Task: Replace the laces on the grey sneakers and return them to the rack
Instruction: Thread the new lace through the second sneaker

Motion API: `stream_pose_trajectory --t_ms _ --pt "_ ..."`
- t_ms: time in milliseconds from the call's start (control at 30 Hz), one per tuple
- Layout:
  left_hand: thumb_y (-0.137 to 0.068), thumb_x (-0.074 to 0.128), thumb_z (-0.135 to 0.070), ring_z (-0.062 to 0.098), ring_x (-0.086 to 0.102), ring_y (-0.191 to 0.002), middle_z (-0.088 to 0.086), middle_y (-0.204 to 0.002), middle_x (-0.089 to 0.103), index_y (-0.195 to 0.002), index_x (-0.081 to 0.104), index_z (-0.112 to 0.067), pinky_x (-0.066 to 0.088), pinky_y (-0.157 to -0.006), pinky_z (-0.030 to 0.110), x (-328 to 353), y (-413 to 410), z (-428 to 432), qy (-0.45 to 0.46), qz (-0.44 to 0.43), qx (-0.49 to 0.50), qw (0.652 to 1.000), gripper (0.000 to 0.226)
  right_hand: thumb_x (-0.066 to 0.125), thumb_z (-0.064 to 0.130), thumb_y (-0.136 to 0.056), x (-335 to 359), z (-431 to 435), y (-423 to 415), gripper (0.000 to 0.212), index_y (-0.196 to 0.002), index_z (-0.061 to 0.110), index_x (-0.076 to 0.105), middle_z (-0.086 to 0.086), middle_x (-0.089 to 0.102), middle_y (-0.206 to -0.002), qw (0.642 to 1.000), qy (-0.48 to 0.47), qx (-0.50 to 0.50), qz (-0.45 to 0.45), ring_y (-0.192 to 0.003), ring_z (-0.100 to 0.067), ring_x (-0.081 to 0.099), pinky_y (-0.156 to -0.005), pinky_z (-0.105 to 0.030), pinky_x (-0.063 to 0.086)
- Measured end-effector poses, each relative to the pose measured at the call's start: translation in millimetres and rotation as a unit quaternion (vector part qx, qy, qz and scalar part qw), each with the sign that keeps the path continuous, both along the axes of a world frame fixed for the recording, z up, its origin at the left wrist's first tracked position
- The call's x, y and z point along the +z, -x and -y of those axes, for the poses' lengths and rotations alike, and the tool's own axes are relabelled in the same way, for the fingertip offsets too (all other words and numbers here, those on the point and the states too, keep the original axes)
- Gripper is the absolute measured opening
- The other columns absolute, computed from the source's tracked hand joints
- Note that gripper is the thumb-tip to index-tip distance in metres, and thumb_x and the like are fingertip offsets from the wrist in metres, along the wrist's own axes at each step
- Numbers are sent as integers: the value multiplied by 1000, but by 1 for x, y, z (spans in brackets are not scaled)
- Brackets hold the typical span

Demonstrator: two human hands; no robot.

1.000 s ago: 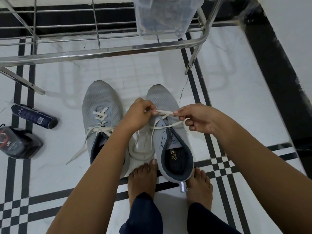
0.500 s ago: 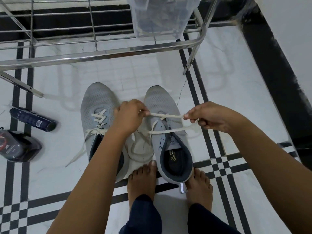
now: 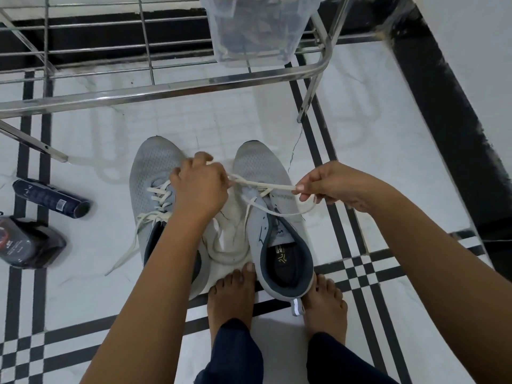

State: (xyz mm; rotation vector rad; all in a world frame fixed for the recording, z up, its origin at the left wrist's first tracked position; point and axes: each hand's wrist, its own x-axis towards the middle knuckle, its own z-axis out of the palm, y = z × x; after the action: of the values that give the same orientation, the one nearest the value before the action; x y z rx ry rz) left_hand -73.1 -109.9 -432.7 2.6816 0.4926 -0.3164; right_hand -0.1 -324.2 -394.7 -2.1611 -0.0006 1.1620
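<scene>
Farther apart than a second ago, left hand [image 3: 199, 187] and right hand [image 3: 332, 187] each pinch the white lace [image 3: 266, 185], stretched taut over one grey sneaker [image 3: 260, 164].

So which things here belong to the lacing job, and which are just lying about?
Job: right sneaker, its cream lace pinched by left hand and right hand, left sneaker, metal rack.
Lying about: dark can and black packet on the floor, clear tub on that rack.

Forearm [image 3: 166, 259] hides heel of left sneaker [image 3: 155, 167]; top edge crops clear box [image 3: 257, 26]
</scene>
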Motion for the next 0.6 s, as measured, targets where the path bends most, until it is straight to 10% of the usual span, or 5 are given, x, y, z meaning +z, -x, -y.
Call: stream_pose_trajectory --t_ms 133,300,467,600 --pt "-82 61 -48 20 25 -136 -3 -146 35 -131 47 -28 15 -108 42 15 -6 29 131 13 -80 988 54 62 22 -89 2 -22 4 7 -84 20 67 6 67 -73 998 -47 26 15 -66 -7 51 -64 -23 38" --pt "-90 58 -30 20 55 -102 -9 -76 60 -87 69 -24 36 -99 44 9 -9 20 193 44 -28 980 13 61 20 -90 4 -17 0 9 -90 16 69 5 67 -76 998 -49 27 5 -67 -7 53 -67 -22 40" --pt "-94 50 -33 26 44 -119 3 -118 62 -110 65 -22 22 -102 40 -3 -2 -6 2 -14 -9 1000 25 60 19 -90 -2 -4 3 10 -86 17 69 4 67 -77 1000 -28 10 -11 -67 -9 53 -66 -22 40" --pt "-88 57 -40 17 45 -124 -3 -127 58 -122 58 -23 21 -107 39 7 -7 22 150 -14 -86 985 38 61 21 -90 -4 -21 6 7 -87 19 68 5 67 -73 998 -51 20 -9 -62 -7 53 -60 -20 42"
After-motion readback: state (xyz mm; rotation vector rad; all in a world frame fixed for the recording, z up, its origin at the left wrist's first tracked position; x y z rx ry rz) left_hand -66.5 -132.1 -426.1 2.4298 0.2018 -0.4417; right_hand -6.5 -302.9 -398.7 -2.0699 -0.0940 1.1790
